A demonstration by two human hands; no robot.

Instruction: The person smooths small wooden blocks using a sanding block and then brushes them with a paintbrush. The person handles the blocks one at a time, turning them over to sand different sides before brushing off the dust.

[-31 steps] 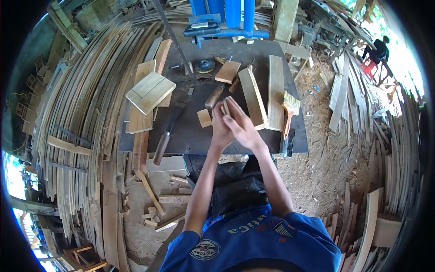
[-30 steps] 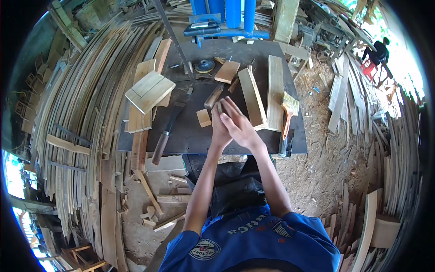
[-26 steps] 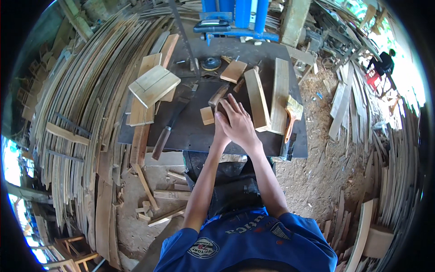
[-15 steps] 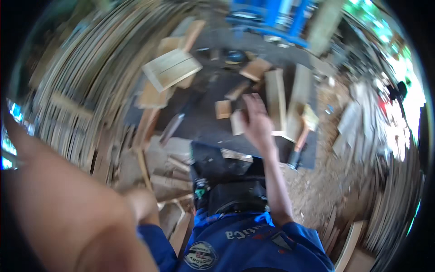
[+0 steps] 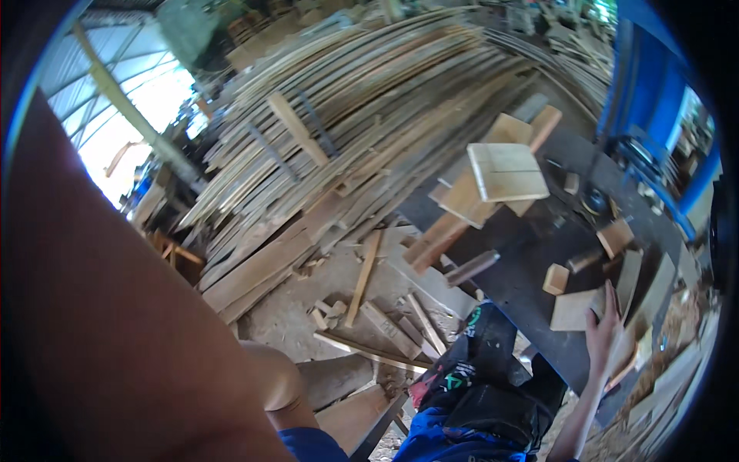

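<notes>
My right hand (image 5: 606, 329) lies at the right end of a pale, flat wooden board (image 5: 576, 310) on the dark worktable (image 5: 504, 269). Its fingers are stretched out and nothing is gripped in them. Just beyond the fingers a longer plank (image 5: 630, 283) stands on edge. A small wooden block (image 5: 555, 279) sits by the board's far edge. My left arm (image 5: 146, 331) is raised very close, filling the left side, and its hand is out of the picture.
A stack of wooden boards (image 5: 512, 171) stands at the table's far left, with a chisel-like tool (image 5: 473, 268) near the edge. Long planks (image 5: 346, 115) lie piled beyond. Wood offcuts (image 5: 391, 327) litter the floor to the left. A blue machine (image 5: 643, 92) stands at the back right.
The view has swung left, so the table now sits further right and more of the plank pile shows. My right hand stays by the pale board; my left arm is still raised.
</notes>
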